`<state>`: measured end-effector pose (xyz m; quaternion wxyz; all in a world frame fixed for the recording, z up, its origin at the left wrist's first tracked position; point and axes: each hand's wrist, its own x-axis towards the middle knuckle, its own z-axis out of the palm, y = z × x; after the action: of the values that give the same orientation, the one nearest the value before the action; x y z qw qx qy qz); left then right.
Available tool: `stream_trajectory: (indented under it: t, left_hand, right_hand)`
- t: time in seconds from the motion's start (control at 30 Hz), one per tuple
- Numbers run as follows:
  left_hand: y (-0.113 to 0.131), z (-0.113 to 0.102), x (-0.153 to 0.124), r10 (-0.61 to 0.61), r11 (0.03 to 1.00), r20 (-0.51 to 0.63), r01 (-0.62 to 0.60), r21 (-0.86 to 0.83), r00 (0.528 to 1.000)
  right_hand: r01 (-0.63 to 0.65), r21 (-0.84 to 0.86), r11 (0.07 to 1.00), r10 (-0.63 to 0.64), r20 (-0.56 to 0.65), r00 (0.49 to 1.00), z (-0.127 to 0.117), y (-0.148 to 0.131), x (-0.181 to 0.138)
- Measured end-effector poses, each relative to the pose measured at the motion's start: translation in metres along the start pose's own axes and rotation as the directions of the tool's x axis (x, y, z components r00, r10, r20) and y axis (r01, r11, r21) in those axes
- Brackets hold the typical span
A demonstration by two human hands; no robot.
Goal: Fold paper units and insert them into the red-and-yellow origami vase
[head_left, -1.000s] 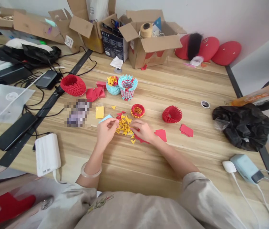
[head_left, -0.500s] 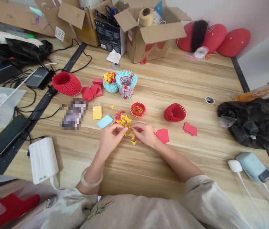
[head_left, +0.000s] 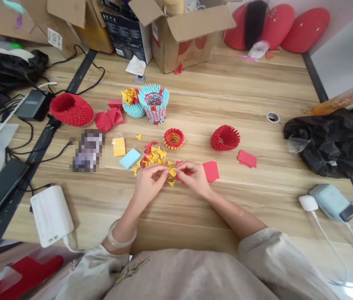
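Observation:
My left hand (head_left: 149,183) and my right hand (head_left: 196,178) face each other over the wooden table, fingertips pinched. Between them is a small yellow folded-paper triangle (head_left: 172,171), touched from both sides. A loose pile of yellow paper triangles (head_left: 157,156), with a few red ones among them, lies just beyond my left hand. Behind the hands sits a small red-and-yellow folded-paper ring (head_left: 173,138). Red paper sheets (head_left: 210,171) lie beside my right hand and are partly covered by it.
Further back stand a blue-and-red paper vase (head_left: 154,104), a blue paper pot (head_left: 133,109) and red paper baskets (head_left: 225,138). A yellow paper stack (head_left: 119,146) and a blue one (head_left: 130,158) lie left. Cardboard boxes (head_left: 192,43) line the back; a black bag (head_left: 329,143) lies right.
The camera view has tilted down and shifted a little. My hands have moved slightly right of the yellow pile, uncovering more of it, and are still pinched close together.

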<state>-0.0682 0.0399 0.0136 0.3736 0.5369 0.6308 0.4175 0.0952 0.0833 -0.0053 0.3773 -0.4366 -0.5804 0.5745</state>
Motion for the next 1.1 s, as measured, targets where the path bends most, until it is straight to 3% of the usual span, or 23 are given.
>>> stream_trajectory:
  t: [0.13,0.23,0.33,0.4,0.57,0.87,1.0,1.1]
  left_hand:
    - [0.006,0.006,-0.002,-0.046,0.998,0.042,0.048,-0.043,0.998]
    - [0.010,0.009,-0.001,-0.111,0.986,0.109,0.123,-0.108,0.988]
    - [0.012,0.011,0.000,-0.196,0.943,0.236,0.249,-0.223,0.952]
    - [0.012,0.012,0.001,-0.215,0.929,0.243,0.275,-0.248,0.946]
    - [0.012,0.014,-0.001,-0.206,0.930,0.197,0.254,-0.265,0.959]
    - [0.011,0.012,0.001,-0.193,0.910,0.263,0.273,-0.313,0.945]
    - [0.009,0.014,0.000,-0.124,0.941,0.219,0.185,-0.284,0.968]
    - [0.009,0.016,-0.002,0.080,0.994,0.100,-0.072,-0.085,0.992]
  right_hand:
    - [-0.129,0.116,0.985,0.129,0.009,0.992,-0.002,0.003,-0.003]
    - [-0.195,0.241,0.951,0.180,0.084,0.980,-0.005,0.003,-0.004]
    - [-0.356,0.419,0.835,0.280,0.233,0.931,-0.008,0.004,-0.003]
    - [-0.423,0.472,0.774,0.302,0.312,0.901,-0.010,0.005,-0.003]
    - [-0.411,0.460,0.787,0.281,0.326,0.903,-0.012,0.004,-0.001]
    - [-0.338,0.402,0.851,0.204,0.338,0.919,-0.016,0.005,0.002]
    - [-0.365,0.416,0.833,0.230,0.338,0.912,-0.016,0.002,0.002]
    - [-0.322,0.382,0.866,0.227,0.272,0.935,-0.014,-0.001,0.000]
